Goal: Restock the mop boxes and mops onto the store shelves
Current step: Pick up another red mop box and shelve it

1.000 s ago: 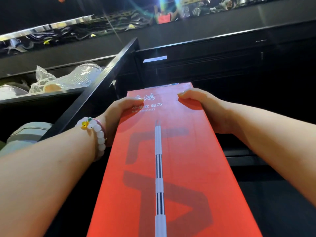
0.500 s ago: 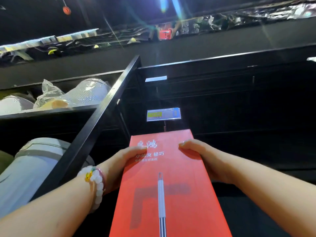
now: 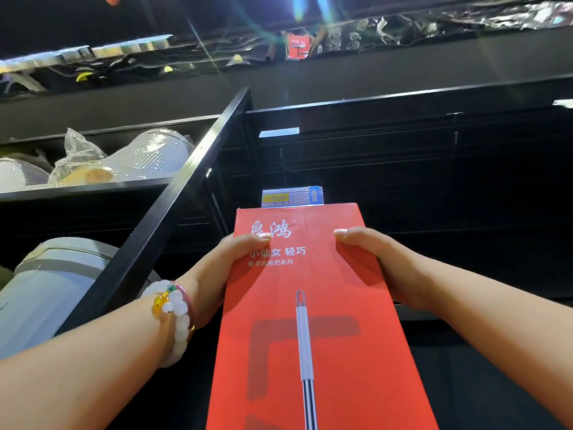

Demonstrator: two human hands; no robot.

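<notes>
A long red mop box [image 3: 310, 321] with white lettering and a printed mop handle stands upright in front of me. My left hand [image 3: 226, 268], with a bead bracelet on the wrist, grips its left edge near the top. My right hand [image 3: 384, 265] grips the right edge at the same height. The box's top end reaches a price tag [image 3: 291, 197] on the edge of a dark shelf [image 3: 403, 100]. The lower end of the box runs out of view.
A black shelf upright [image 3: 173, 200] slants across the left. Left of it a shelf board [image 3: 77, 190] carries plastic-wrapped goods [image 3: 130, 156], with a grey round bin [image 3: 52, 293] below. The shelving on the right is dark. Another red box [image 3: 297, 46] sits high above.
The box and both hands now sit lower in view, uncovering the price tag above the box top. Both hands keep the same grip near the top.
</notes>
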